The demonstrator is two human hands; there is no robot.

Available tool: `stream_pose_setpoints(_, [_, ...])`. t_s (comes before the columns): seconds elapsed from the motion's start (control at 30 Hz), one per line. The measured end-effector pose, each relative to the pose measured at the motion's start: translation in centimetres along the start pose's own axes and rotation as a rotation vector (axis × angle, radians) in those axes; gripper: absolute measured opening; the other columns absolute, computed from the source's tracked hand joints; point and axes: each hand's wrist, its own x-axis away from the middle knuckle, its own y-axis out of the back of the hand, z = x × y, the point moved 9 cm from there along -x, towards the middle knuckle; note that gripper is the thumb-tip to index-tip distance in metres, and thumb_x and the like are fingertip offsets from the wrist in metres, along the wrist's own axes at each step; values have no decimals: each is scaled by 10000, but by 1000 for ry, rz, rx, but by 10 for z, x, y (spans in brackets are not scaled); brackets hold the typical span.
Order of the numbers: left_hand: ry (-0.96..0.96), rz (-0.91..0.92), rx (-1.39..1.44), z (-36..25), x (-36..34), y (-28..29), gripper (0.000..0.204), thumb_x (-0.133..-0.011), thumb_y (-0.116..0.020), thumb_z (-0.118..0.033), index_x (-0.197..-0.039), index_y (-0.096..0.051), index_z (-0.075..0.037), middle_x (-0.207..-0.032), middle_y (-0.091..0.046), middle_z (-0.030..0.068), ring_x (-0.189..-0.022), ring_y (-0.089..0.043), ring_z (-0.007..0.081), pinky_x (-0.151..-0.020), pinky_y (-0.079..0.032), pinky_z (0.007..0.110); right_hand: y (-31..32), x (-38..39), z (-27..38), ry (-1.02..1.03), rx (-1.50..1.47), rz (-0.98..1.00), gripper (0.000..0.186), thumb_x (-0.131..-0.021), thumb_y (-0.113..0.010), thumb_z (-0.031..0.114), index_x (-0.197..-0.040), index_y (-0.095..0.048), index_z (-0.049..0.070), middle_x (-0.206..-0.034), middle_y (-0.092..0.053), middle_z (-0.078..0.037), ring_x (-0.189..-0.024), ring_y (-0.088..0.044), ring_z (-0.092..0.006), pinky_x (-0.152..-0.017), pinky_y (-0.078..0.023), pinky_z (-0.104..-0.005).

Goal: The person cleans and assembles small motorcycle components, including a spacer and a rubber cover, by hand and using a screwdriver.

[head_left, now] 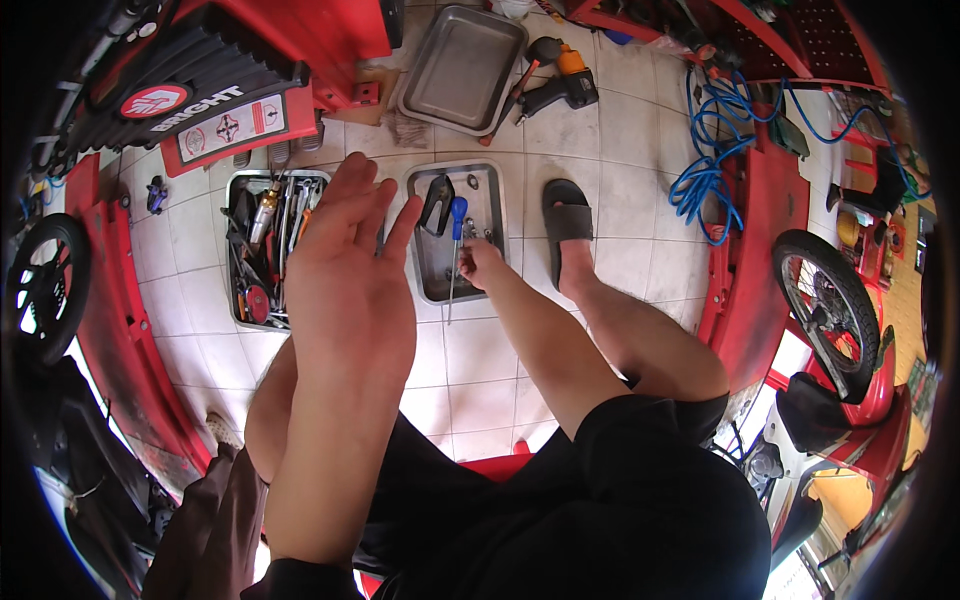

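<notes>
My left hand is raised close to the view, its fingers stretched out and slightly apart, with nothing in it. It covers part of a tray of tools. Farther down, my right hand reaches into a small metal tray on the floor. Its fingers are curled together beside small metal parts; whatever they pinch is too small to make out. A blue-handled screwdriver lies across this tray, its shaft passing by my right fingertips and over the near rim. A black frame-like part lies left of the handle.
A larger grey tray lies beyond, with a red-handled hammer and an orange-black impact driver at its right. Blue hose is coiled at the right by a red lift and a motorcycle wheel. My sandalled foot stands right of the small tray.
</notes>
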Motion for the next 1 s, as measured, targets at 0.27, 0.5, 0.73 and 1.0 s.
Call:
stream_pose_setpoints(0.27, [0, -68, 52, -7, -4, 24, 347, -859, -564, -55, -1193, -507, 22, -1162, -511, 74, -1087, -501, 206, -995, -413, 389, -47, 64, 70, 696, 1214, -554, 231, -693, -657, 242, -861, -727, 101, -945, -691, -198, -939, -666, -355, -863, -527, -429])
stream_pose_setpoints(0.5, [-1, -63, 32, -6, -6, 27, 312, -851, -572, -74, -1153, -543, -2, -1132, -532, 57, -1040, -517, 182, -926, -409, 354, 15, 24, 31, 581, 1119, -327, 200, -684, -652, 214, -802, -737, 76, -741, -694, -157, -734, -696, -312, -732, -562, -383])
stream_pose_setpoints(0.73, [27, -64, -17, 11, -7, 17, 288, -856, -570, -91, -1132, -559, -8, -1115, -552, 58, -1021, -535, 194, -884, -420, 343, 25, 35, 18, 713, 1369, -382, 127, -700, -651, 181, -758, -730, 101, -851, -699, -128, -874, -672, -312, -806, -539, -399])
stream_pose_setpoints(1.0, [234, 104, -62, 58, -8, -5, 242, -886, -537, -88, -1106, -578, 5, -1160, -559, 84, -1017, -558, 222, -920, -437, 371, 1, 64, 78, 924, 1283, -361, 305, -748, -665, 161, -1042, -624, 95, -960, -676, -199, -949, -649, -370, -843, -527, -458])
